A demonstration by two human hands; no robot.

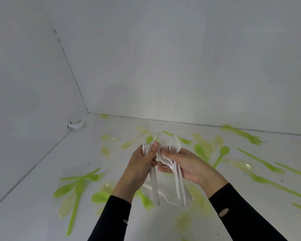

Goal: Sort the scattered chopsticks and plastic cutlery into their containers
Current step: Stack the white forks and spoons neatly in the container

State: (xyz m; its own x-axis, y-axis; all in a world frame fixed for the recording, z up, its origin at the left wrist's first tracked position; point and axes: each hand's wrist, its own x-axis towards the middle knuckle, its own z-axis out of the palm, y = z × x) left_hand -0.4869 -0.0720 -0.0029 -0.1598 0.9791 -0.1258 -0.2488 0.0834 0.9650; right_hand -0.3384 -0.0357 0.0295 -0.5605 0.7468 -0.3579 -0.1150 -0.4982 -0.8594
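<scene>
My left hand grips a small bunch of white plastic forks, tines up, handles hanging down. Close beside it my right hand holds a bunch of white spoons and forks, heads up. The two hands nearly touch above the white table. One more white fork lies on the table under the hands. Green plastic cutlery lies scattered: a cluster of forks and spoons at the left, knives and spoons at the right. Pale yellow clear spoons lie among them. No chopsticks or containers are in view.
White walls close the table at the back and left, meeting in a corner. A white blob sits at the foot of the left wall. More green pieces lie along the back wall at the right.
</scene>
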